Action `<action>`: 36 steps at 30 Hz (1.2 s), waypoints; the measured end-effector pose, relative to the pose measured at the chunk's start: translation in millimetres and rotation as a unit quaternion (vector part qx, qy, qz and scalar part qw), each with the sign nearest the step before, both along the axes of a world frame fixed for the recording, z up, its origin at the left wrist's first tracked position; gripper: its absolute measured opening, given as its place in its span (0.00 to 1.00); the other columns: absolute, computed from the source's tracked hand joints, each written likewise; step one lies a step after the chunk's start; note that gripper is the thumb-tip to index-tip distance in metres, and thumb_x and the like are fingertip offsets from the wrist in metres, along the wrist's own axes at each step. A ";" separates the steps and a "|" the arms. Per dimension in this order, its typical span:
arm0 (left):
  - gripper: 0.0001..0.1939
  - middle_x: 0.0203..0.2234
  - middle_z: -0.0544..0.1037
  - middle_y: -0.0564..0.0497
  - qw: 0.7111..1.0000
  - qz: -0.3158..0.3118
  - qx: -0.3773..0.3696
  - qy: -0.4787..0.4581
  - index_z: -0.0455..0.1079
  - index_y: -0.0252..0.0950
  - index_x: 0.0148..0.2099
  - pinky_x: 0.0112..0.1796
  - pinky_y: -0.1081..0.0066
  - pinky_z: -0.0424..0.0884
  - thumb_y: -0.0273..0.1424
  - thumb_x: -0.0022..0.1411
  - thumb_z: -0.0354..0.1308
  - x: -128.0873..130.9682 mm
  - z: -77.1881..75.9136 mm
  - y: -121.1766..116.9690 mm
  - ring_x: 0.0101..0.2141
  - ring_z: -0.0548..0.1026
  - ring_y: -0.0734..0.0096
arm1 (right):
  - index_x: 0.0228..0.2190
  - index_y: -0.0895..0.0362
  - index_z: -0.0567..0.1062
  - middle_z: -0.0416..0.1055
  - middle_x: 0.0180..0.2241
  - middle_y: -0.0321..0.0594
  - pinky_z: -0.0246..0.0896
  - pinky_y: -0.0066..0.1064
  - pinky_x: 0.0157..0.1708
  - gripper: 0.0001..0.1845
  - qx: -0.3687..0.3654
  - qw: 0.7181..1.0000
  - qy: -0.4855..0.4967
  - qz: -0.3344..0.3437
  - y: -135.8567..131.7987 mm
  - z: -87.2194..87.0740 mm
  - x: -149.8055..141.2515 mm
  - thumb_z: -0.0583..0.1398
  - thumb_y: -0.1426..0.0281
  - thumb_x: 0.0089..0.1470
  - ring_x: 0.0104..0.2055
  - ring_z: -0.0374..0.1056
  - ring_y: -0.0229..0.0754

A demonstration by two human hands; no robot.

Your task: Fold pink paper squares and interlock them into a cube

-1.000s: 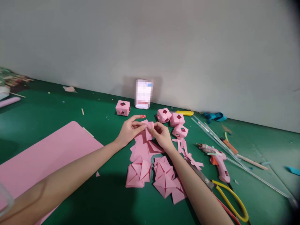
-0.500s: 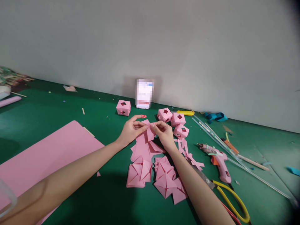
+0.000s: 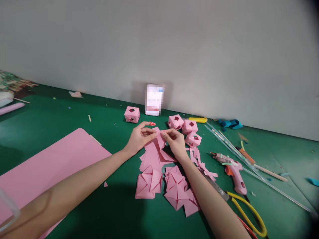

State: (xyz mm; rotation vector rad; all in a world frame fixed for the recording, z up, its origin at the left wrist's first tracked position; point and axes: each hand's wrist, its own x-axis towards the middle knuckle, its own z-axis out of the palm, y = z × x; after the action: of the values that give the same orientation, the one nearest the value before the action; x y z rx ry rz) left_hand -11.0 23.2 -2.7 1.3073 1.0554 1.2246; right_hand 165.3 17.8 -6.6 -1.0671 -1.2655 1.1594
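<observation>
Between my two hands is a small folded piece of pink paper [image 3: 160, 140]. My left hand [image 3: 139, 136] pinches its left edge with thumb and fingers, the index finger raised. On the other side, my right hand [image 3: 175, 141] pinches the paper's upper right, thumb against index finger. Beneath them lie loose pink paper pieces [image 3: 152, 157]. Nearer to me are two piles of folded pink squares, a left pile [image 3: 149, 184] and a right pile [image 3: 175, 189]. Just beyond my right hand sit three pink paper boxes [image 3: 189, 126] with diamond-shaped holes.
Another pink paper box [image 3: 132, 114] stands beside a propped phone [image 3: 154, 100] at the wall. A large pink sheet [image 3: 62, 159] lies left. To the right are a glue gun [image 3: 235, 169], yellow-handled scissors [image 3: 249, 212], glue sticks [image 3: 229, 146], paper strips [image 3: 196, 157] and a yellow cutter [image 3: 198, 119].
The folded paper piece has tilted and looks narrower between my fingers. Both hands stay in nearly the same place, and the whole view has shifted very slightly.
</observation>
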 end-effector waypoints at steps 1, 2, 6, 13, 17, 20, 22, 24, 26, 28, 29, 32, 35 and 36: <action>0.25 0.34 0.83 0.47 1.000 -0.001 0.001 -0.002 0.67 0.35 0.48 0.47 0.61 0.77 0.36 0.50 0.71 -0.2 -0.1 0.0 0.39 0.82 0.62 | 0.28 0.57 0.77 0.72 0.26 0.36 0.58 0.29 0.27 0.15 0.000 1.000 0.002 -0.001 0.2 -0.4 0.0 0.69 0.58 0.48 0.26 0.62 0.36; 0.25 0.34 0.83 0.47 1.000 -0.003 0.001 -0.003 0.67 0.35 0.48 0.47 0.61 0.77 0.36 0.50 0.71 -0.3 -0.3 0.0 0.39 0.82 0.61 | 0.28 0.56 0.77 0.72 0.26 0.36 0.58 0.29 0.27 0.15 -0.001 1.000 0.003 -0.002 0.3 -0.7 -0.1 0.69 0.58 0.48 0.26 0.62 0.36; 0.24 0.34 0.83 0.48 1.000 -0.007 -0.001 -0.008 0.68 0.36 0.47 0.46 0.62 0.77 0.37 0.50 0.71 -0.6 -1.1 -0.1 0.39 0.82 0.62 | 0.28 0.56 0.78 0.72 0.27 0.36 0.58 0.29 0.28 0.14 -0.002 1.000 0.013 -0.002 1.0 -1.1 -0.1 0.69 0.59 0.47 0.27 0.63 0.36; 0.23 0.32 0.83 0.49 1.000 0.002 -0.013 -0.001 0.69 0.36 0.43 0.40 0.66 0.78 0.39 0.49 0.71 -0.6 0.7 -1.0 0.34 0.82 0.64 | 0.28 0.56 0.78 0.72 0.26 0.35 0.58 0.29 0.27 0.14 0.002 1.000 0.017 -0.004 0.2 0.4 -0.4 0.69 0.58 0.48 0.26 0.62 0.35; 0.22 0.32 0.83 0.49 1.000 0.001 -0.019 -0.001 0.69 0.36 0.44 0.39 0.67 0.78 0.40 0.50 0.71 -0.9 2.2 -1.0 0.33 0.82 0.65 | 0.29 0.56 0.78 0.72 0.26 0.35 0.58 0.29 0.27 0.15 0.005 1.000 0.012 -0.003 -0.8 2.7 -0.6 0.68 0.57 0.49 0.26 0.62 0.36; 0.22 0.32 0.83 0.49 1.000 0.001 -0.018 -0.001 0.70 0.35 0.43 0.40 0.66 0.78 0.40 0.50 0.71 -1.0 2.4 -0.8 0.34 0.82 0.64 | 0.29 0.56 0.77 0.71 0.26 0.36 0.59 0.30 0.27 0.17 0.002 1.000 0.000 -0.009 -0.8 4.2 -0.9 0.68 0.55 0.48 0.26 0.62 0.36; 0.22 0.32 0.83 0.48 1.000 0.001 -0.020 -0.004 0.70 0.35 0.43 0.40 0.66 0.78 0.40 0.50 0.71 -0.9 2.7 -0.8 0.34 0.82 0.64 | 0.29 0.56 0.77 0.72 0.26 0.36 0.60 0.30 0.27 0.18 -0.001 1.000 0.002 -0.009 -0.8 5.0 -1.5 0.68 0.54 0.47 0.26 0.62 0.36; 0.21 0.32 0.83 0.48 1.000 -0.001 -0.025 -0.007 0.70 0.35 0.42 0.41 0.66 0.77 0.40 0.50 0.71 -0.8 3.2 -1.1 0.35 0.81 0.64 | 0.28 0.56 0.77 0.71 0.26 0.35 0.60 0.30 0.28 0.17 -0.006 1.000 0.013 -0.008 -0.8 6.0 -2.3 0.69 0.55 0.46 0.26 0.62 0.36; 0.21 0.32 0.83 0.49 0.999 -0.001 -0.032 -0.011 0.70 0.35 0.41 0.40 0.67 0.77 0.40 0.50 0.71 -0.6 3.8 -1.5 0.35 0.81 0.65 | 0.28 0.56 0.77 0.71 0.25 0.35 0.59 0.29 0.28 0.16 -0.012 1.000 0.027 -0.005 -1.1 7.3 -3.1 0.69 0.56 0.46 0.26 0.62 0.35; 0.20 0.31 0.83 0.49 0.999 -0.001 -0.039 -0.020 0.70 0.35 0.40 0.39 0.68 0.77 0.39 0.49 0.71 -0.6 4.4 -1.8 0.33 0.81 0.66 | 0.27 0.56 0.77 0.70 0.24 0.34 0.59 0.29 0.28 0.15 -0.018 0.999 0.039 0.000 -1.5 8.4 -3.7 0.69 0.57 0.47 0.26 0.62 0.35; 0.20 0.31 0.83 0.49 0.999 -0.002 -0.042 -0.025 0.70 0.35 0.40 0.38 0.69 0.77 0.39 0.49 0.71 -0.7 4.6 -1.9 0.32 0.81 0.67 | 0.27 0.56 0.77 0.70 0.24 0.34 0.59 0.28 0.28 0.15 -0.022 0.999 0.043 0.003 -1.7 8.7 -3.9 0.69 0.57 0.47 0.26 0.62 0.34; 0.20 0.30 0.83 0.49 0.998 -0.004 -0.051 -0.039 0.71 0.35 0.39 0.36 0.69 0.77 0.39 0.49 0.71 -1.0 4.2 -1.6 0.30 0.80 0.68 | 0.28 0.56 0.78 0.71 0.25 0.34 0.59 0.28 0.29 0.15 -0.034 0.998 0.041 0.017 -2.1 8.3 -3.9 0.69 0.57 0.47 0.26 0.63 0.35; 0.19 0.29 0.82 0.50 0.997 -0.002 -0.055 -0.046 0.71 0.35 0.39 0.34 0.69 0.77 0.38 0.49 0.72 -1.1 3.6 -1.4 0.28 0.80 0.69 | 0.29 0.56 0.78 0.73 0.26 0.35 0.59 0.29 0.29 0.16 -0.043 0.999 0.024 0.024 -2.1 7.0 -3.8 0.69 0.56 0.46 0.27 0.63 0.36; 0.19 0.29 0.82 0.50 0.997 -0.001 -0.055 -0.046 0.71 0.35 0.39 0.34 0.69 0.78 0.38 0.49 0.72 -1.0 3.6 -1.4 0.28 0.80 0.69 | 0.29 0.56 0.78 0.72 0.26 0.35 0.59 0.29 0.28 0.17 -0.043 0.999 0.017 0.021 -2.1 6.7 -3.8 0.69 0.55 0.46 0.27 0.63 0.36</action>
State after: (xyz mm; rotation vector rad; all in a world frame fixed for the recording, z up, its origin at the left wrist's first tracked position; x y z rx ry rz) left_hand -12.0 21.8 0.9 1.1573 1.0397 1.1970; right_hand 161.5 15.7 0.1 -1.0826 -1.2254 1.2681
